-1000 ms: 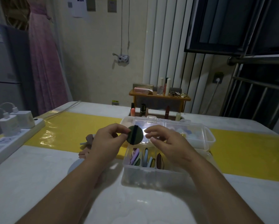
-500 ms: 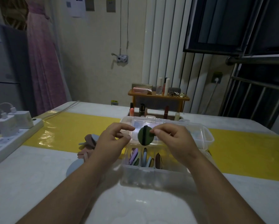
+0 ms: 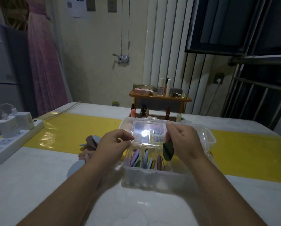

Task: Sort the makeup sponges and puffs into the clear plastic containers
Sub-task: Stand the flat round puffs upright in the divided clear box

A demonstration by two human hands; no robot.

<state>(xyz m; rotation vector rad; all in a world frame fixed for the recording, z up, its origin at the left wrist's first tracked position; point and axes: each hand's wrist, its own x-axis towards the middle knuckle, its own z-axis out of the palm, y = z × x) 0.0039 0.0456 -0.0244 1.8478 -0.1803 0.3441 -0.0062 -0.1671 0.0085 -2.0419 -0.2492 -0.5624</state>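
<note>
Now: right hand (image 3: pixel 183 142) pinches green puff (image 3: pixel 168 151) by top edge, puff hanging vertical, right-end slot of clear container (image 3: pixel 152 178) just below; left hand (image 3: pixel 113 144) loosely curled, empty.

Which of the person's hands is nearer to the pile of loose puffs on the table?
Left. The left hand hovers just right of the pile of loose puffs; the right hand is over the right side of the container, pinching a dark green puff.

Bare forearms end in the left hand (image 3: pixel 113 144) and right hand (image 3: pixel 183 141), nails short.
</note>
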